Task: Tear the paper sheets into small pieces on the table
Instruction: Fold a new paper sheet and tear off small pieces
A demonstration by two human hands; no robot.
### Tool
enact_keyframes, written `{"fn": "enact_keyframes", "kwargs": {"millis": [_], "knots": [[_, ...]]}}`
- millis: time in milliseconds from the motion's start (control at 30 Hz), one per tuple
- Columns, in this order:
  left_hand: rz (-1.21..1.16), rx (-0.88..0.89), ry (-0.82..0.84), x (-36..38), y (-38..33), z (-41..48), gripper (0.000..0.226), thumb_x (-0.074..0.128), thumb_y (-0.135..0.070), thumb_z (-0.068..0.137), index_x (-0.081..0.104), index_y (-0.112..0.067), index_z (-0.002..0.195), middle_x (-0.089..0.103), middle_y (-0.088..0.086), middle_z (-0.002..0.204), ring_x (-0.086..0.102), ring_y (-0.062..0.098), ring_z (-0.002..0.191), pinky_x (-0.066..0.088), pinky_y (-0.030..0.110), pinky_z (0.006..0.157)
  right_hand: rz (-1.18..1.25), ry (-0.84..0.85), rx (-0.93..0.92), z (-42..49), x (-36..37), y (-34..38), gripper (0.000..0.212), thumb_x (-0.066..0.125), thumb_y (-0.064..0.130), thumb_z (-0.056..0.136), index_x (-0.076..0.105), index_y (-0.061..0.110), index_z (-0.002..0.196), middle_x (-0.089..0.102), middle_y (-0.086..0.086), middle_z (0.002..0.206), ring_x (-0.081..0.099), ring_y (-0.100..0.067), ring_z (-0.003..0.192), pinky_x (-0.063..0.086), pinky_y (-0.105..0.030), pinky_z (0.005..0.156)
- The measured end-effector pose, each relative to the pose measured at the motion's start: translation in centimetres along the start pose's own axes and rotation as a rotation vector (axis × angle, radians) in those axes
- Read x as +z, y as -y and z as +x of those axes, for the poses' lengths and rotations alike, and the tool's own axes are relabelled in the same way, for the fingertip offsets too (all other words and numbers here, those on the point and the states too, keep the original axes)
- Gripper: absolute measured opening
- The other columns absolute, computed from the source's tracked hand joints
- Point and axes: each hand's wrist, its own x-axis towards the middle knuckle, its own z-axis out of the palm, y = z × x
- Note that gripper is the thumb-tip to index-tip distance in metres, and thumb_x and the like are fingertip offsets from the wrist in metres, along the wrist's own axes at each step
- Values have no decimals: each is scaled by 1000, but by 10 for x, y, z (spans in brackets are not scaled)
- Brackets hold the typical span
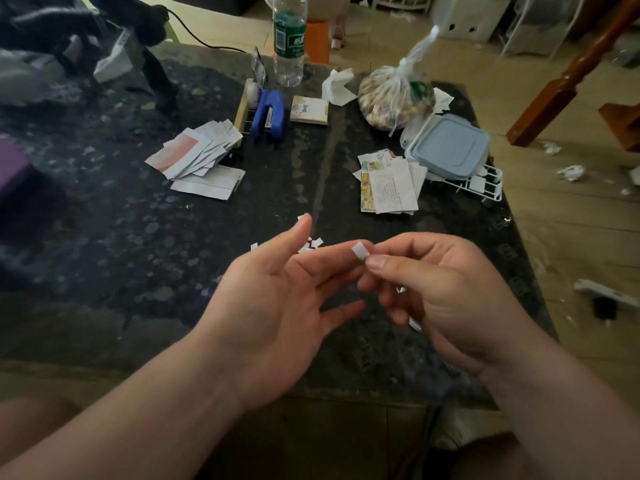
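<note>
- Over the near half of the counter [138, 237]: right hand [440, 292] pinches a scrap [360, 252] between thumb and forefinger. It is small, white and roughly square, and looks thin and limp.
- Left hand [277, 299] is open, palm up, fingers relaxed, holding nothing. Its fingertips are near the scrap, not on it.
- Step, as I read it: last tear of one piece, or about to drop it. A further tear calls for the left hand to pinch the free edge right beside the right thumb, as little paper is left to grip. Otherwise, just let go.
- Bits [311, 244] lie on the counter just beyond the left fingers: few, white, ragged.
- Further out are two stacks not yet torn small. Left stack [197, 154] is fanned, pale, one sheet pink-tinted. Right stack [391, 185] is printed with text and colour. Most of the task looks undone.
- Counter is dark, speckled and stone-like, with a dull sheen.
- Back edge: blue stapler [268, 114], clear bottle [289, 39], knotted bag [394, 98], lidded box [448, 147].
</note>
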Motion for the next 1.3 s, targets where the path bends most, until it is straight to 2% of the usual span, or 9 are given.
{"fn": "enact_keyframes", "kwargs": {"millis": [133, 267, 467, 567, 667, 800, 900, 967, 1300], "knots": [[38, 37, 33, -1, 2, 3, 62, 40, -54, 99, 78, -6, 110, 68, 14, 105, 63, 31, 113, 36, 55, 117, 71, 41, 22, -3, 2, 3, 20, 71, 18, 78, 74, -1, 82, 70, -16, 71, 52, -14, 51, 36, -21, 38], [56, 68, 38, -2, 4, 5, 53, 46, -51, 96, 80, -11, 104, 69, 10, 97, 65, 29, 105, 40, 55, 114, 68, -32, -28, -3, 10, -1, 23, 71, 25, 78, 71, 2, 76, 67, -11, 64, 47, -13, 48, 35, -20, 39], [324, 258, -101, 2, 11, 7, 40, 56, -42, 95, 78, -15, 115, 74, 6, 101, 69, 20, 101, 49, 52, 101, 175, -112, -86, -6, 20, -4, 20, 67, 6, 90, 67, 7, 70, 59, -7, 57, 45, -11, 45, 34, -20, 40], [409, 326, -104, 5, 17, 4, 39, 57, -38, 90, 76, -26, 121, 76, 5, 112, 70, 24, 110, 52, 51, 99, 173, -123, -149, -7, 20, -1, 25, 66, 4, 91, 68, 12, 68, 58, -6, 56, 44, -12, 46, 35, -20, 41], [362, 330, -66, 7, 21, 3, 43, 59, -30, 86, 73, -23, 127, 76, 8, 114, 70, 27, 113, 52, 53, 99, 182, -116, -199, -7, 19, -2, 22, 67, 4, 91, 70, 11, 71, 59, -8, 58, 45, -13, 47, 37, -21, 42], [86, 205, 57, 7, 16, 3, 65, 57, -19, 82, 53, -16, 146, 71, 3, 128, 67, 23, 116, 50, 45, 98, 234, -49, -239, -8, 19, -4, 15, 66, 13, 86, 70, 14, 72, 59, -8, 61, 47, -12, 48, 36, -21, 42], [28, 199, 209, 7, 14, 3, 49, 44, -17, 84, 66, -9, 128, 64, 4, 110, 59, 22, 104, 43, 42, 101, 268, -41, -240, -7, 19, -3, 15, 67, 15, 86, 69, 11, 71, 60, -8, 62, 47, -13, 49, 35, -22, 41], [-8, 186, 259, 8, 15, 2, 51, 37, -18, 84, 67, -8, 124, 57, 8, 105, 54, 24, 101, 39, 43, 103, 283, -58, -229, -5, 19, -3, 16, 68, 16, 84, 68, 10, 70, 60, -9, 61, 46, -13, 49, 34, -22, 41], [37, 205, 292, 11, 11, 0, 48, 45, -19, 75, 76, -15, 112, 48, 10, 117, 53, 22, 101, 42, 42, 101, 226, -50, -203, -4, 18, -2, 14, 68, 17, 83, 72, 11, 70, 63, -10, 61, 50, -14, 50, 37, -23, 43]]}}
